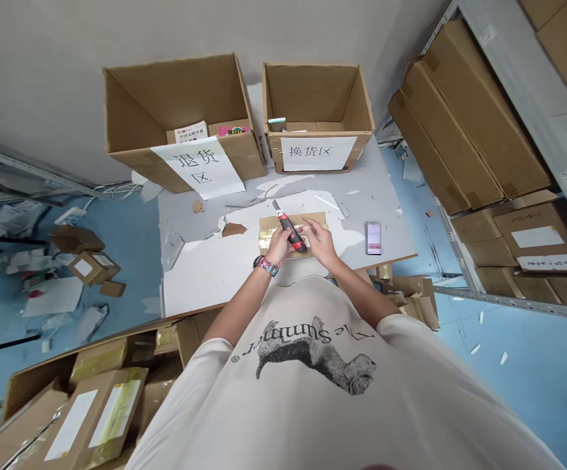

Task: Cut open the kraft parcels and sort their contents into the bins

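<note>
1. Out on the middle of the worktop (385,222), a taped cardboard parcel (269,234) lies flat on torn white paper (205,277).
2. Left hand (278,247) is closed around a red-and-black utility knife (293,232), blade angled at the parcel's far edge.
3. Right hand (320,240) sits open on the parcel, and the two hands are together, almost touching.
4. Off to the right lies a small box (372,237), its label blurred; two open cartons (315,98) with paper signs (198,168) stand beyond.
</note>
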Available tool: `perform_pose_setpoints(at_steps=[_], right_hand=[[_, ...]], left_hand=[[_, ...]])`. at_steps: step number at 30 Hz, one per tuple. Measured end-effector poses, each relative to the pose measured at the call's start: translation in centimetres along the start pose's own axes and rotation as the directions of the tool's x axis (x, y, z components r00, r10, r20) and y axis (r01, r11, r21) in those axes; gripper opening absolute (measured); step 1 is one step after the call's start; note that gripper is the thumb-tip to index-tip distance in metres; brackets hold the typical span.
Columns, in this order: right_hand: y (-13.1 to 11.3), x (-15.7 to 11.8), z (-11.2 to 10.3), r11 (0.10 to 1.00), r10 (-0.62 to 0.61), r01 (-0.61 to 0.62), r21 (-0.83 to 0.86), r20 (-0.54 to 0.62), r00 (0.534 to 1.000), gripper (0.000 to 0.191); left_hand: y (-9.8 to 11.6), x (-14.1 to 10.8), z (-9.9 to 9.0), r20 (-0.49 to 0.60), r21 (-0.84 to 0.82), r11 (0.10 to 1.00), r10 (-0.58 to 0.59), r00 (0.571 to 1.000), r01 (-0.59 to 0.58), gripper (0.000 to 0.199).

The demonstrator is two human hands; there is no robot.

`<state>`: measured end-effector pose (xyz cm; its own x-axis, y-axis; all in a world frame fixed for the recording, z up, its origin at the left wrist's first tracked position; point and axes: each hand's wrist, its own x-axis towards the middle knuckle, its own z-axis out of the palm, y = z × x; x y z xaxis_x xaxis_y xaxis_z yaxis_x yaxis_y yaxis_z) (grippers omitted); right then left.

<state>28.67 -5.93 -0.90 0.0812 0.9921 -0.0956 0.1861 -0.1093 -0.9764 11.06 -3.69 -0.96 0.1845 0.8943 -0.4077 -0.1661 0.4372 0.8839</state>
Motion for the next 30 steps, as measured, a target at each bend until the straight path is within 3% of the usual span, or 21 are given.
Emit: perform_pose_setpoints(at_steps=[3, 6, 11, 14, 18, 21, 30], right_hand=[[-0.4, -0.2, -0.3, 0.977, -0.056, 0.061, -0.202, 0.031, 0.998, 0.052], [-1.3, -0.5, -0.5, 0.872, -0.069, 0.131, -0.471, 0.148, 0.987, 0.045], [-3.1, -1.2, 1.7, 0.604, 0.057, 0.261, -0.753, 0.367, 0.928, 0.049], [-3.8, -1.1, 3.9, 0.521, 0.118, 0.296, -0.8, 0.411, 0.904, 0.053], [-4.1, -0.5, 5.8, 0.469, 0.22, 0.262, -0.844, 0.398, 0.89, 0.063], [-3.8, -0.6, 5.9, 0.441, 0.271, 0.269, -0.856, 0.413, 0.869, 0.069], [-1.9, -2.6, 5.4, 0.417, 0.155, 0.317, -0.852, 0.411, 0.898, 0.06]], left_hand=[[0.6, -0.6, -2.3, -0.104, -0.099, 0.994, -0.066, 0.992, 0.056, 0.062], [0.8, -0.9, -5.2, -0.23, -0.136, 0.991, -0.019, 0.973, -0.012, 0.06], [0.2, -1.6, -10.0, -0.493, -0.097, 0.986, 0.072, 0.867, -0.138, 0.063], [-0.9, -2.3, -11.8, -0.572, -0.087, 0.988, 0.053, 0.819, -0.125, 0.057], [-2.9, -3.5, -12.7, -0.576, -0.106, 0.99, 0.011, 0.817, -0.088, 0.054], [-4.2, -4.1, -12.8, -0.568, -0.152, 0.985, -0.015, 0.823, -0.087, 0.055], [-6.9, -3.8, -12.0, -0.459, -0.215, 0.975, -0.056, 0.887, -0.05, 0.051]])
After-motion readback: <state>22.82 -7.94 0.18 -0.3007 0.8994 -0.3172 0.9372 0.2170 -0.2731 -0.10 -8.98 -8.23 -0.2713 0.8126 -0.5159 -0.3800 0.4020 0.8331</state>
